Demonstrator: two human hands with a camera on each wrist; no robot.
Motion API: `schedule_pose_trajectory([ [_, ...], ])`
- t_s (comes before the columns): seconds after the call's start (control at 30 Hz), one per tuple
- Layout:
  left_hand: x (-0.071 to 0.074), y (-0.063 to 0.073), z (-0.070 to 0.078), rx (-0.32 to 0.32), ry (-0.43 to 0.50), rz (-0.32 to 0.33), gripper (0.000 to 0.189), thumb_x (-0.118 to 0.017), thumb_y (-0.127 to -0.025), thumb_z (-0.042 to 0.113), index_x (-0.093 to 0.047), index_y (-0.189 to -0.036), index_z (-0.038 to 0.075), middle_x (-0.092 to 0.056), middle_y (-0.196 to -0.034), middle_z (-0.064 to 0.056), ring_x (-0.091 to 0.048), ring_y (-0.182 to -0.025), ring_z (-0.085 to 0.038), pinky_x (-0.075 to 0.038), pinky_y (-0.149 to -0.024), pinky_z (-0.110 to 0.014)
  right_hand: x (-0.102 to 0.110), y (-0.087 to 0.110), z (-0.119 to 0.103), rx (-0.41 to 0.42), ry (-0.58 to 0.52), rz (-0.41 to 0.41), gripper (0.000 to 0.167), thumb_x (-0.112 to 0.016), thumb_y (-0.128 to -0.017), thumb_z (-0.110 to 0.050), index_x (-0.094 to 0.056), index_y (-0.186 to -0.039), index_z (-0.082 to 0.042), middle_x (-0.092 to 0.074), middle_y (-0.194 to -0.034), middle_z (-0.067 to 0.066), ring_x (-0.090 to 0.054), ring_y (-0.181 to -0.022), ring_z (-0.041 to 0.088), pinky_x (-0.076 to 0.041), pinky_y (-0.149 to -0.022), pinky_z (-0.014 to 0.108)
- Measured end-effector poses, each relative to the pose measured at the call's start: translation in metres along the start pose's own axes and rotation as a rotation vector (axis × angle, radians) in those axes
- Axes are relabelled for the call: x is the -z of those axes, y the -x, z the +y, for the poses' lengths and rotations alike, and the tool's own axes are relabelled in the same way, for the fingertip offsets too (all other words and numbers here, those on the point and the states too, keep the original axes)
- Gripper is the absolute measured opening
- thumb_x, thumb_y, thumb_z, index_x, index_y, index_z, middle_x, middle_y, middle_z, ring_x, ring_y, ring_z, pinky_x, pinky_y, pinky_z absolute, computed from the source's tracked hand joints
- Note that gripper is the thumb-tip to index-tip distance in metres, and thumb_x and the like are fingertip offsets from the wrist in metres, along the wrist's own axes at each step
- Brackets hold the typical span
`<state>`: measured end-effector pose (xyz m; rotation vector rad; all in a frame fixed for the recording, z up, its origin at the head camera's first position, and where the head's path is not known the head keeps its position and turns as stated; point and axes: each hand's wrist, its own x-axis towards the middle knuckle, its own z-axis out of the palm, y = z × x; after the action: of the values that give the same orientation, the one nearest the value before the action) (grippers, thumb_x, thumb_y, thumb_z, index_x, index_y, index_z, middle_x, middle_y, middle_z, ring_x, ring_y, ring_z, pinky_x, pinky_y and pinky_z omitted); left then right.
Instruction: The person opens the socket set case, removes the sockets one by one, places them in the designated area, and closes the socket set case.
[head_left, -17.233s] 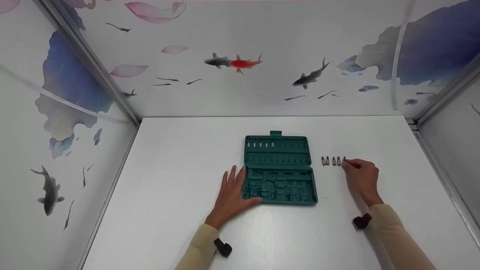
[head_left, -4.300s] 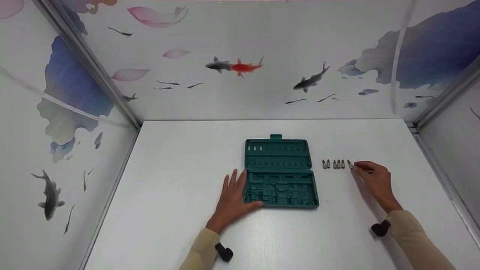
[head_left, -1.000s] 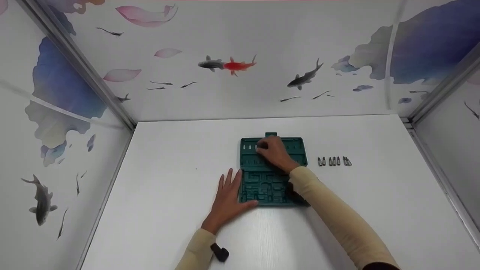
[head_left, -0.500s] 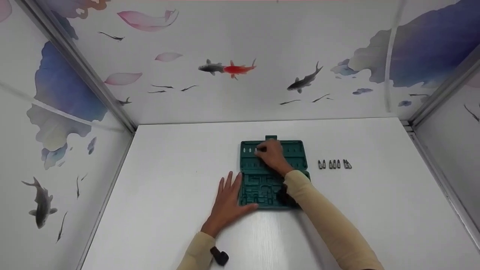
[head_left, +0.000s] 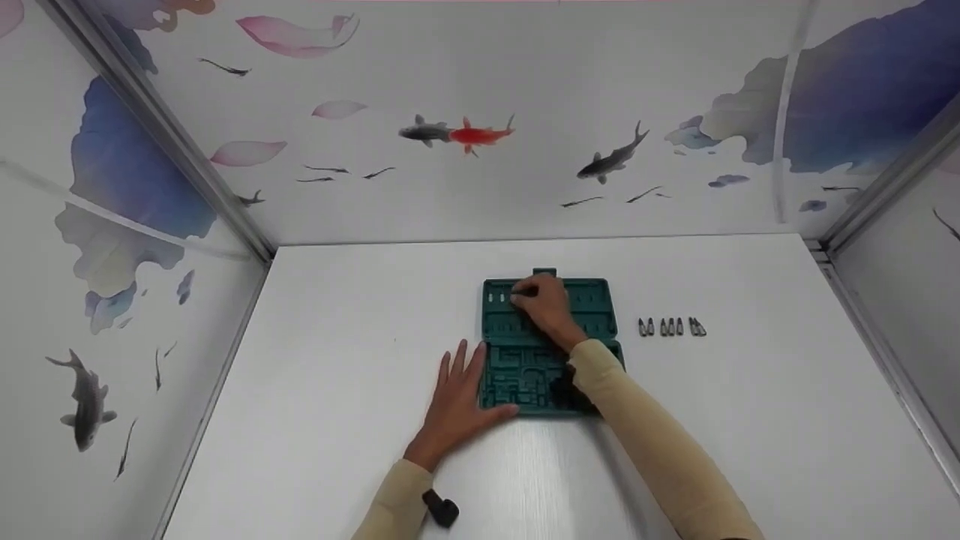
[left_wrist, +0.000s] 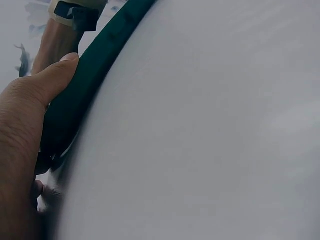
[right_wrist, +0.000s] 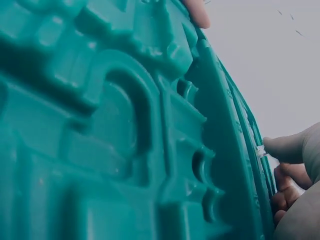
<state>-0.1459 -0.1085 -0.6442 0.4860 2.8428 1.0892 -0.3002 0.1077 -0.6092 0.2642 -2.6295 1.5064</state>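
Note:
A green plastic tool case (head_left: 551, 324) lies unfolded on the white table, its moulded recesses filling the right wrist view. Two silvery screwdriver bits (head_left: 496, 298) sit in the top row of the lid, at its left. Beside them my right hand (head_left: 546, 304) reaches over the lid, thumb and forefinger pinching another bit, of which a shiny bit of metal (right_wrist: 261, 151) shows at the thumb tip. My left hand (head_left: 456, 401) rests along the case's left edge with straight fingers. Its thumb (left_wrist: 62, 70) lies on the front rim.
Several dark-tipped bits (head_left: 671, 327) stand in a row on the table (head_left: 337, 390) right of the case, in small clusters. White panels (head_left: 540, 90) with painted fish enclose the table at the back and sides. The right forearm (head_left: 660, 442) crosses the table's front right.
Over the longer span, the lid's bits have dwindled and the table row has grown. The right hand came from that row to the lid; in the last second it barely moved. The left hand stays put.

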Motion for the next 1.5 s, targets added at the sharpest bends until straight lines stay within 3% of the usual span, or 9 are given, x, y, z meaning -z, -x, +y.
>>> schedule_pose_trajectory([
  [0.23, 0.0, 0.0, 0.001, -0.008, 0.009, 0.005, 0.122, -0.072, -0.09, 0.081, -0.02, -0.178, 0.014, -0.011, -0.184, -0.019, -0.005, -0.17, -0.044, -0.012, -0.135, -0.065, -0.004, 0.003, 0.001, 0.028, 0.082, 0.052, 0.016, -0.083, -0.098, -0.008, -0.082, -0.112, 0.0, -0.075, -0.117, 0.019, -0.066, -0.117, 0.039, -0.043, -0.113, 0.063],
  [0.47, 0.002, 0.001, 0.002, 0.001, 0.007, 0.001, 0.123, -0.073, -0.09, 0.081, -0.019, -0.178, 0.014, -0.01, -0.184, -0.018, -0.005, -0.17, -0.04, -0.009, -0.136, -0.061, 0.005, 0.005, 0.003, 0.013, -0.168, 0.087, 0.019, -0.078, -0.104, -0.008, -0.078, -0.12, 0.003, -0.075, -0.124, 0.019, -0.068, -0.118, 0.035, -0.055, -0.105, 0.053],
  [0.57, 0.001, 0.001, 0.002, -0.003, -0.002, 0.002, 0.123, -0.073, -0.09, 0.08, -0.02, -0.178, 0.013, -0.012, -0.184, -0.019, -0.006, -0.171, -0.039, -0.009, -0.136, -0.062, 0.019, 0.008, 0.005, 0.019, -0.211, 0.072, 0.022, -0.076, -0.105, -0.009, -0.078, -0.123, 0.004, -0.076, -0.126, 0.018, -0.069, -0.118, 0.033, -0.055, -0.103, 0.049],
  [0.73, 0.001, 0.001, 0.002, -0.005, -0.008, 0.009, 0.123, -0.073, -0.09, 0.08, -0.02, -0.178, 0.013, -0.012, -0.184, -0.019, -0.007, -0.17, -0.04, -0.01, -0.136, -0.063, 0.05, 0.022, 0.01, 0.029, -0.165, 0.041, 0.026, -0.074, -0.107, -0.013, -0.077, -0.128, 0.004, -0.076, -0.127, 0.017, -0.069, -0.116, 0.031, -0.055, -0.099, 0.045],
  [1.0, -0.002, 0.0, 0.0, 0.026, -0.003, 0.0, 0.123, -0.072, -0.089, 0.082, -0.019, -0.179, 0.017, -0.01, -0.184, -0.016, -0.004, -0.17, -0.041, -0.009, -0.136, -0.061, 0.09, 0.052, 0.021, -0.005, -0.087, 0.058, 0.028, -0.076, -0.107, -0.014, -0.077, -0.13, 0.002, -0.076, -0.128, 0.016, -0.068, -0.115, 0.03, -0.054, -0.097, 0.042],
  [1.2, -0.003, 0.0, -0.001, 0.027, 0.003, -0.003, 0.122, -0.073, -0.089, 0.081, -0.018, -0.179, 0.017, -0.01, -0.184, -0.017, -0.003, -0.17, -0.041, -0.008, -0.136, -0.061, 0.111, 0.074, 0.031, -0.049, -0.061, 0.083, 0.026, -0.075, -0.107, -0.011, -0.077, -0.129, 0.003, -0.077, -0.126, 0.016, -0.067, -0.115, 0.027, -0.051, -0.094, 0.03],
  [1.5, -0.002, 0.0, -0.001, 0.029, 0.009, -0.002, 0.123, -0.073, -0.089, 0.081, -0.018, -0.179, 0.018, -0.009, -0.184, -0.017, -0.002, -0.17, -0.042, -0.008, -0.136, -0.063, 0.136, 0.108, 0.048, -0.1, -0.003, 0.086, 0.025, -0.073, -0.109, -0.013, -0.078, -0.129, 0.0, -0.077, -0.128, 0.017, -0.064, -0.115, 0.025, -0.049, -0.092, 0.022],
])
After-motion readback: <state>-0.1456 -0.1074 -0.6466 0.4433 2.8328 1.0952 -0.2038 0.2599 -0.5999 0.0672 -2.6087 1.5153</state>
